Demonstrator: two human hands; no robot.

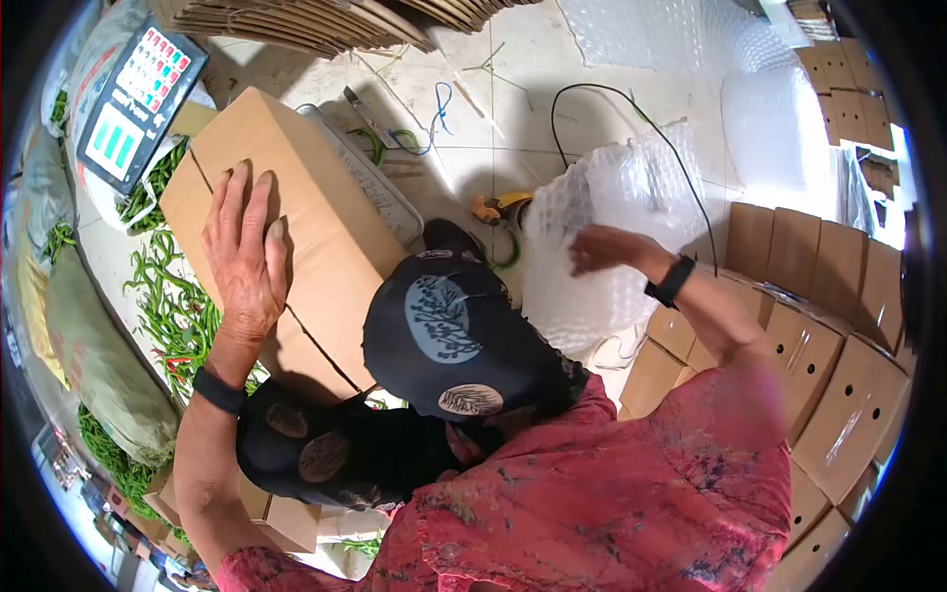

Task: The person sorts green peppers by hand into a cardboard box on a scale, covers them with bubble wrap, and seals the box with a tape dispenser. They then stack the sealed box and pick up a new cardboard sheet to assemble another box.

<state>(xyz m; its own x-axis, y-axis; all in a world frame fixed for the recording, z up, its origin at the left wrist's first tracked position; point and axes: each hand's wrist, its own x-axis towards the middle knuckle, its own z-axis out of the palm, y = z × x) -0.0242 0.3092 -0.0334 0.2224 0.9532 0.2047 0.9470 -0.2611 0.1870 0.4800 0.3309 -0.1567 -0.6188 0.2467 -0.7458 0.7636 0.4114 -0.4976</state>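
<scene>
My left hand [245, 247] lies flat with fingers stretched out on top of a closed cardboard box [326, 261]. The box sits on a scale, whose metal platform [380, 183] shows along its far side. A dark seam runs between its top flaps. My right hand [602, 251] is over a sheet of bubble wrap [612, 192], away from the box. Its fingers are smeared by motion, and I cannot make out anything in them. Close to the wrap's left edge, a yellow and orange tool [501, 207] lies on the floor.
A scale display with keys [138, 104] stands at upper left. Loose green chili peppers [168, 296] lie beside full sacks [104, 345]. Flattened cardboard [286, 25] is stacked at the top, and cardboard boxes [848, 414] line the right. A black cable [681, 163] arches over the bubble wrap.
</scene>
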